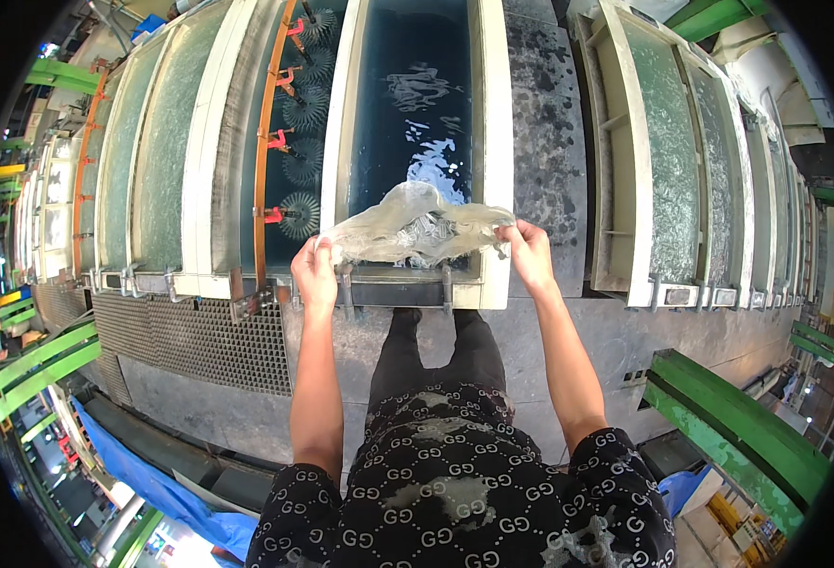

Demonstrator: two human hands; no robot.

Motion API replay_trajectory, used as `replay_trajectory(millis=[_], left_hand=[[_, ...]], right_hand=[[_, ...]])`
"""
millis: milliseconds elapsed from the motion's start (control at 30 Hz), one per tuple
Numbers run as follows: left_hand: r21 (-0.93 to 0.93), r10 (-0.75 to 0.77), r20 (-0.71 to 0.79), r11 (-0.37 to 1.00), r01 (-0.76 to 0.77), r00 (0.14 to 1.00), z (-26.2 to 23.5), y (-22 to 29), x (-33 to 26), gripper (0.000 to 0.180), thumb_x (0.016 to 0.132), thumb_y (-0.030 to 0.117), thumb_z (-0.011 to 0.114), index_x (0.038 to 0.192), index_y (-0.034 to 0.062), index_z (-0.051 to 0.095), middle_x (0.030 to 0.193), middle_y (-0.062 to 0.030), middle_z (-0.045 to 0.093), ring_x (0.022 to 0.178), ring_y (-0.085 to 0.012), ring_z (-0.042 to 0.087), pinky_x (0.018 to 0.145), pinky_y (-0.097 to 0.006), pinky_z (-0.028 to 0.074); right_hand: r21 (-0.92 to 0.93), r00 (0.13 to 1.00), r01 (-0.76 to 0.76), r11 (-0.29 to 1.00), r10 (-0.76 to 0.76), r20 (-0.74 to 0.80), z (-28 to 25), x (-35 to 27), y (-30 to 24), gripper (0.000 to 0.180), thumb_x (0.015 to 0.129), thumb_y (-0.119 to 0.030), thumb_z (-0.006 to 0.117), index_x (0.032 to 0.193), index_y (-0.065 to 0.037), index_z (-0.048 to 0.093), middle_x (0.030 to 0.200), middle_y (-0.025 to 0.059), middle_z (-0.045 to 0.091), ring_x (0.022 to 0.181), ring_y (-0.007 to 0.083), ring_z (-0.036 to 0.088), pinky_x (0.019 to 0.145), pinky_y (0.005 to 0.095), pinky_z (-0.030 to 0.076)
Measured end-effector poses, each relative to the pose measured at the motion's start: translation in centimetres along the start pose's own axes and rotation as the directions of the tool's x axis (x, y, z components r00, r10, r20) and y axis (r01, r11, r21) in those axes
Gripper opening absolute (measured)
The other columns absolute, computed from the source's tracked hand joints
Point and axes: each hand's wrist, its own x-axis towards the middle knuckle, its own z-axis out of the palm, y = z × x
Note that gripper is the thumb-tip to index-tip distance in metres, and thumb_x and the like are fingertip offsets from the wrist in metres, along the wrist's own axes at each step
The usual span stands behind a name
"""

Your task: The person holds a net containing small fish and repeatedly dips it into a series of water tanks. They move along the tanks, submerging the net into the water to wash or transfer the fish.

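Stretched between my two hands is a thin, translucent whitish sheet [379,232], crumpled and wet-looking. I cannot make out whether it is cloth or plastic film. My left hand [315,273] pinches its left end above the tank's left wall. Its right end is pinched in my right hand [529,254], just over the right wall. Beneath the sheet lies a long tank [495,114] of dark blue liquid, with bright reflections on the surface. Parts of the sheet hide the near end of that liquid; whether its lower edge touches the liquid I cannot tell.
An orange bar [263,151] with red clamps and round finned parts [299,216] hangs over the left neighbouring tank. Greenish tanks [648,142] stand farther right and left. Behind me are a perforated mat [199,341] and a green beam [734,435].
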Motion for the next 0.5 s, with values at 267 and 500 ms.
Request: replay_trajectory(millis=[267,500], left_hand=[[0.170,0.070,0.010,0.983,-0.071,0.997,-0.3,-3.0,-0.2,0.021,0.090,0.016,0.056,0.097,-0.0009,0.065,0.080,-0.0024,0.063,0.072,-0.0082,0.053,0.069,-0.025,0.044],[0.321,0.060,-0.039,0.946,-0.044,0.997,-0.1,-5.1,-1.1,0.021,0.091,0.021,0.058,0.088,0.0010,0.063,0.078,-0.0031,0.063,0.073,-0.0110,0.056,0.069,-0.026,0.045]], right_hand=[[-0.069,0.995,-0.095,0.993,0.097,0.017,0.5,1.0,0.6,0.031,0.078,-0.025,0.059,0.090,0.003,0.068,0.075,0.0117,0.067,0.070,0.0146,0.060,0.068,0.0299,0.048],[-0.044,0.993,-0.101,0.994,0.103,0.062,2.3,2.0,4.3,0.033,0.079,-0.027,0.059,0.093,0.002,0.068,0.073,0.0097,0.066,0.067,0.0139,0.058,0.065,0.0300,0.046]])
